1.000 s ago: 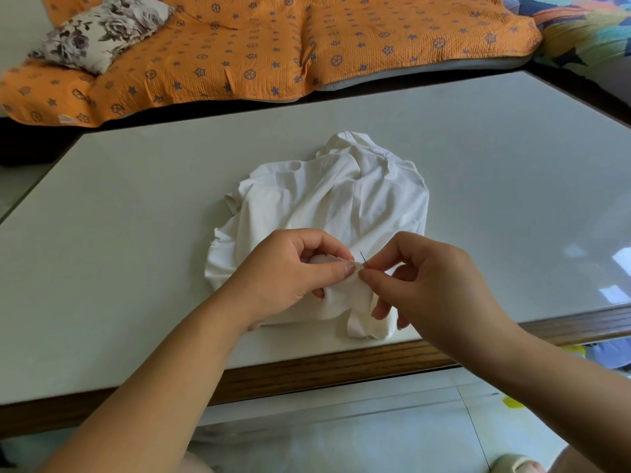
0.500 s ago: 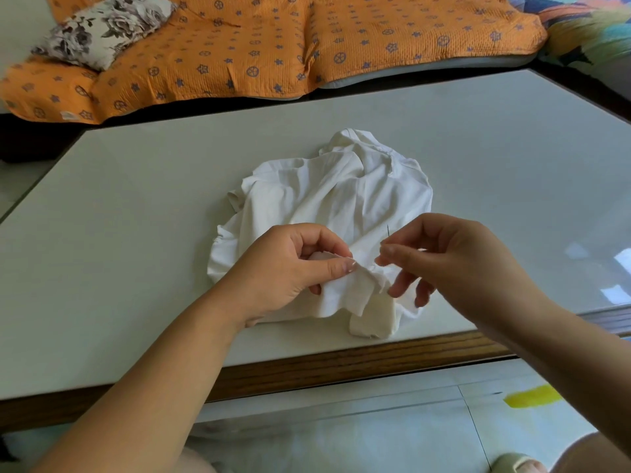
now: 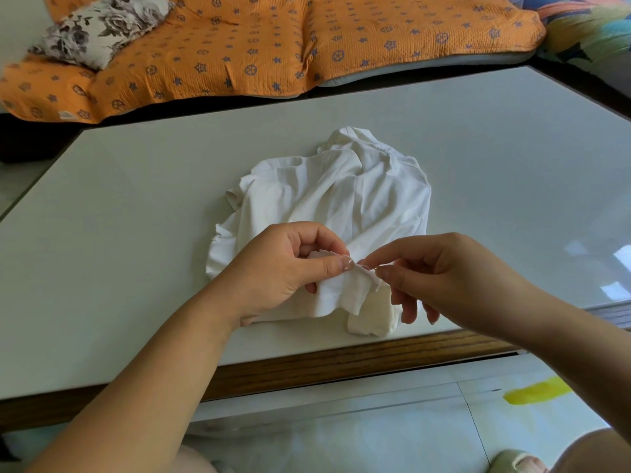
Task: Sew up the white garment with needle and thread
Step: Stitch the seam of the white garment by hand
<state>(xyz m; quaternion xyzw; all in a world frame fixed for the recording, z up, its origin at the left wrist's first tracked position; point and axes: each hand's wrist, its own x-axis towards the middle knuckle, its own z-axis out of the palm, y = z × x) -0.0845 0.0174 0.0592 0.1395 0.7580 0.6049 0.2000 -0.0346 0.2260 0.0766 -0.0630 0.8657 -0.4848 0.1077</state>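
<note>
The white garment [image 3: 334, 199] lies bunched on the table [image 3: 136, 233], near the middle of its front edge, with one lower corner of cloth hanging towards the wooden rim. It sits close to the person, probably so that the seam can be lifted to working height while the bulk rests on the top and does not drag.

The left hand [image 3: 283, 268] pinches a raised fold of the cloth between thumb and forefinger, with the other fingers curled under it. This grip seems meant to keep the edge taut and steady and to present it to the other hand.

The right hand [image 3: 454, 278] has thumb and forefinger closed tip to tip just beside the left thumb, and its other fingers hang loosely spread. A thin sliver shows at those fingertips, which I take for the needle [image 3: 374, 267]. The thread is too thin to follow. The tight pinch suits guiding a point into the fold.

Half a second ago the right hand was higher and farther from the left thumb, with the needle tip standing up above its fingers. Now it has come back down to the fold, roughly where it was a second ago. The left hand's grip and the garment's place near the front edge are much the same.
</note>
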